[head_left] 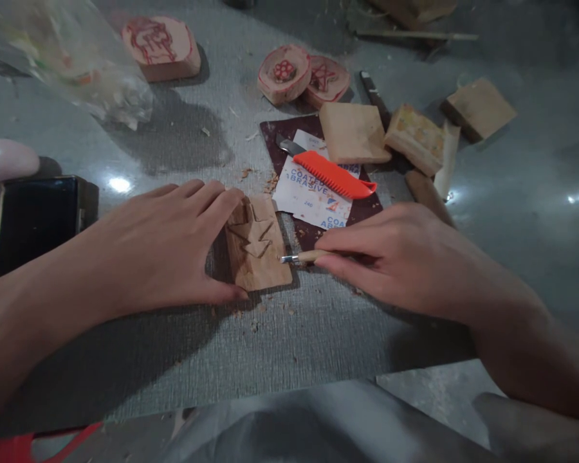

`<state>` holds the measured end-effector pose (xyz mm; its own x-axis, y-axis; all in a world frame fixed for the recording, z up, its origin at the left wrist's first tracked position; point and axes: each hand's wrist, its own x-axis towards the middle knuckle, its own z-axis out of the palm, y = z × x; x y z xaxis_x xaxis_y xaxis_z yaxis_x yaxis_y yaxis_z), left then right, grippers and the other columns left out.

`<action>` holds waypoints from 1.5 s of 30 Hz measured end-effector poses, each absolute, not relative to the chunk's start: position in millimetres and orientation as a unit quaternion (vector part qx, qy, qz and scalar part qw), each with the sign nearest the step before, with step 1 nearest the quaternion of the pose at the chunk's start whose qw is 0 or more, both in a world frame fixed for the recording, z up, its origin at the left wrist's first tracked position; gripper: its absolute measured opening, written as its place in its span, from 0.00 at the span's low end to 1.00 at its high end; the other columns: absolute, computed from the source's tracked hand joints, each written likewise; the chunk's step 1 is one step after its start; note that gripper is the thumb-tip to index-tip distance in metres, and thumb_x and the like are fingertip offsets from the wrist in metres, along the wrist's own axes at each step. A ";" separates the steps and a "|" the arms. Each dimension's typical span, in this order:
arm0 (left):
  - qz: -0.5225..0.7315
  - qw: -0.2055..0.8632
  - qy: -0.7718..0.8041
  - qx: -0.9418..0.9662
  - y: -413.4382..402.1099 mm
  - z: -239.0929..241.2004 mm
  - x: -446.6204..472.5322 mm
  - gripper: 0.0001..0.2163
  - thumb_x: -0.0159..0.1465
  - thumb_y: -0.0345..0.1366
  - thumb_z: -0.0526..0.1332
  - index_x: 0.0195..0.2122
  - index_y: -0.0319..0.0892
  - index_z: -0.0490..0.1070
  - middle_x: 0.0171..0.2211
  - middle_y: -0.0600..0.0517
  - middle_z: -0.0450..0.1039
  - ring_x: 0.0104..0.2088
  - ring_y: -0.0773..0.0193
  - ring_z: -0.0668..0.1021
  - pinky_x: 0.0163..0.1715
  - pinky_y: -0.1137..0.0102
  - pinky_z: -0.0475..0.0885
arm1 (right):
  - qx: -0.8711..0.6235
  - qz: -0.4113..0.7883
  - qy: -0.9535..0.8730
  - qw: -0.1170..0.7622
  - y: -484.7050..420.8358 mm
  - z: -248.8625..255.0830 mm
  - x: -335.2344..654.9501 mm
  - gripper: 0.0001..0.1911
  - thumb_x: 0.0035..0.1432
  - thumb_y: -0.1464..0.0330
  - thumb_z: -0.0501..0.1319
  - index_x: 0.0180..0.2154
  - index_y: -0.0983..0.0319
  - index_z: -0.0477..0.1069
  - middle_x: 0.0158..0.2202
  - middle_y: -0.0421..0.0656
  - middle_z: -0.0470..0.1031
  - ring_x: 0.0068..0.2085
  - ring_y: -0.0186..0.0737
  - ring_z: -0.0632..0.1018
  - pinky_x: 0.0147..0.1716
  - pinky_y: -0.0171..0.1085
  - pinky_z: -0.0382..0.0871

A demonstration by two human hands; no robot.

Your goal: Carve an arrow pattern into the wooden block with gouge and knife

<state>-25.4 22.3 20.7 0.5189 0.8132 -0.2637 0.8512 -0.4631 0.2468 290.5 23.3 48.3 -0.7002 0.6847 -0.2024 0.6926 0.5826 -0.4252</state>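
A small wooden block (258, 247) with a carved zigzag shape lies on the grey mat (280, 347). My left hand (159, 247) rests over its left side, fingers on the top edge and thumb along the bottom edge, holding it down. My right hand (395, 257) is closed in a pinch on a carving tool (299, 257) with a wooden handle and metal tip. The tip points left and sits at the block's right edge.
Sandpaper sheets (313, 193) with an orange comb-like tool (335, 177) lie just behind. Further back are plain wood blocks (354, 132), red-marked wood rounds (284, 74) and a slab (161, 45). A plastic bag (67, 58) and a dark box (38, 218) sit left. Wood chips are scattered around.
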 end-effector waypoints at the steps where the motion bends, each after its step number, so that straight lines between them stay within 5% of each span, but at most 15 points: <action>1: -0.051 0.177 0.487 0.854 22.8 19.9 -25.5 0.42 0.53 0.76 0.73 0.58 0.51 0.75 0.54 0.40 0.81 0.55 0.28 0.83 0.63 0.39 0.78 | 0.386 -0.241 0.891 0.011 23.1 48.4 290.0 0.24 0.85 0.55 0.60 0.36 0.54 0.84 0.26 0.39 0.78 0.29 0.42 0.74 0.36 0.45 0.58; 8: -0.097 0.163 0.479 0.857 24.1 21.9 -21.0 0.39 0.56 0.69 0.73 0.58 0.45 0.75 0.58 0.35 0.80 0.57 0.26 0.83 0.63 0.37 0.78 | 0.360 -0.232 0.903 0.024 21.3 47.7 290.2 0.27 0.87 0.53 0.55 0.37 0.55 0.83 0.26 0.39 0.77 0.29 0.41 0.73 0.34 0.45 0.55; 16: -0.095 0.153 0.472 0.863 25.3 18.9 -21.5 0.45 0.53 0.77 0.71 0.60 0.46 0.75 0.59 0.36 0.81 0.58 0.25 0.84 0.63 0.36 0.80 | 0.350 -0.228 0.908 0.018 20.6 44.3 290.6 0.21 0.85 0.60 0.57 0.41 0.58 0.84 0.27 0.39 0.79 0.29 0.39 0.74 0.33 0.43 0.52; 22: -0.066 0.181 0.491 0.850 26.4 17.4 -22.8 0.37 0.54 0.74 0.69 0.52 0.50 0.76 0.54 0.39 0.81 0.56 0.29 0.84 0.61 0.39 0.77 | 0.373 -0.216 0.901 0.039 12.1 43.1 286.0 0.23 0.87 0.58 0.55 0.38 0.58 0.79 0.26 0.39 0.76 0.27 0.38 0.73 0.31 0.43 0.51; 32: -0.108 0.154 0.516 0.836 25.9 24.3 -19.5 0.39 0.53 0.74 0.69 0.53 0.47 0.71 0.55 0.38 0.82 0.57 0.28 0.85 0.62 0.42 0.77 | 0.430 -0.161 0.882 0.109 -7.5 48.4 268.8 0.14 0.82 0.67 0.57 0.40 0.56 0.75 0.24 0.38 0.74 0.22 0.38 0.65 0.25 0.43 0.47; 39: -0.082 0.116 0.552 0.821 21.2 24.6 -19.0 0.39 0.58 0.78 0.63 0.55 0.50 0.70 0.56 0.39 0.82 0.59 0.28 0.86 0.58 0.43 0.79 | 0.480 -0.140 0.859 0.108 -11.1 40.5 259.6 0.18 0.85 0.64 0.51 0.48 0.58 0.80 0.28 0.43 0.81 0.22 0.38 0.63 0.28 0.43 0.44; 45: -0.122 0.111 0.558 0.813 19.0 31.3 -14.6 0.39 0.67 0.74 0.61 0.60 0.43 0.68 0.58 0.30 0.82 0.59 0.25 0.86 0.57 0.42 0.79 | 0.488 -0.110 0.862 0.083 -13.4 34.4 258.6 0.17 0.84 0.66 0.53 0.47 0.59 0.81 0.29 0.46 0.83 0.23 0.40 0.68 0.28 0.43 0.44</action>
<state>-14.6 19.0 31.3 0.3468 0.8807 -0.3225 0.9350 -0.3517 0.0450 258.6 -13.4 34.4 -0.5107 0.8225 -0.2505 0.8590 0.5004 -0.1081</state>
